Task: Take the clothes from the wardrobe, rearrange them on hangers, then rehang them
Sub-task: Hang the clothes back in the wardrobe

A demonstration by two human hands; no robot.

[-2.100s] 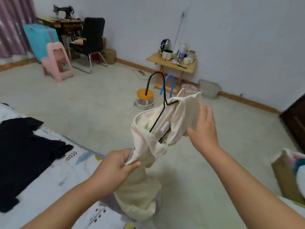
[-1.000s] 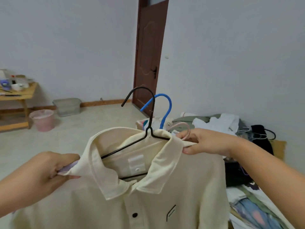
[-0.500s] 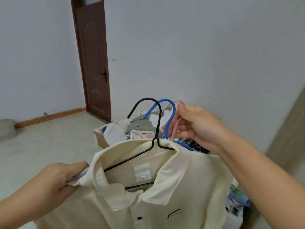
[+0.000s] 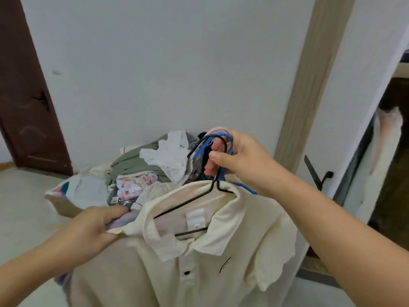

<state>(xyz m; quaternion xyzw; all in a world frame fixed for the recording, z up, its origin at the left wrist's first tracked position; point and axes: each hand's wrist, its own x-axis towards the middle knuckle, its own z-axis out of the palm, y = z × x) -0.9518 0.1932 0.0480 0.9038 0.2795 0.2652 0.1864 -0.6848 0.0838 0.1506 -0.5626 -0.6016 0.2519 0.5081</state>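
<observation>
The cream polo shirt [image 4: 199,251] bears a blank white neck label [image 4: 195,218] and a small dark chest mark, unreadable. It hangs between both hands on a black hanger [image 4: 212,185]. The right hand [image 4: 240,160] grasps three hanger hooks; the left hand [image 4: 93,227] pinches the shoulder.

The shirt [image 4: 199,251] hangs on a hanger [image 4: 212,189] near the middle, with the left hand [image 4: 93,227] at its left shoulder and the right hand [image 4: 241,160] up at the hooks. Behind it lies a clothes pile [image 4: 141,173]; a door [image 4: 26,96] stands far left, the wardrobe [image 4: 376,151] right.
</observation>
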